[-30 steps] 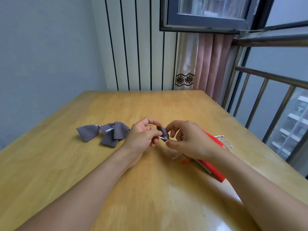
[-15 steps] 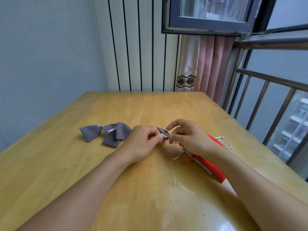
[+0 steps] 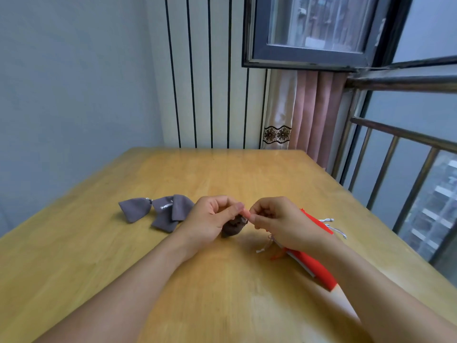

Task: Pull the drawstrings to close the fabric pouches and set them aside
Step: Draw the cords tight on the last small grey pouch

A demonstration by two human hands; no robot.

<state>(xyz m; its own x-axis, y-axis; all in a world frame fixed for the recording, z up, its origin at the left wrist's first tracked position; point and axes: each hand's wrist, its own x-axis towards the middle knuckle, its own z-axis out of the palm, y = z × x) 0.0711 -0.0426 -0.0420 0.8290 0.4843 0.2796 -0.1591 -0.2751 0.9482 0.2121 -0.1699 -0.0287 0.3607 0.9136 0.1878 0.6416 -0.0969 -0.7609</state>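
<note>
A small grey-brown fabric pouch (image 3: 233,226) hangs between my hands just above the wooden table (image 3: 222,280). My left hand (image 3: 210,220) pinches its gathered top with thumb and forefinger. My right hand (image 3: 279,222) pinches at the same top from the right, its fingers curled; the drawstring itself is too small to make out. Three grey pouches (image 3: 162,212) with gathered necks lie in a cluster to the left. Red pouches (image 3: 315,263) with white drawstrings (image 3: 333,227) lie under my right wrist, partly hidden.
The table's right edge runs along a metal railing (image 3: 400,169) and window. A striped wall and a pink curtain (image 3: 314,112) stand behind the far edge. A grey wall is on the left.
The pouch has turned to hang downward from my fingertips, and both hands have drawn closer together at its top. The grey cluster and the red pouches have not moved.
</note>
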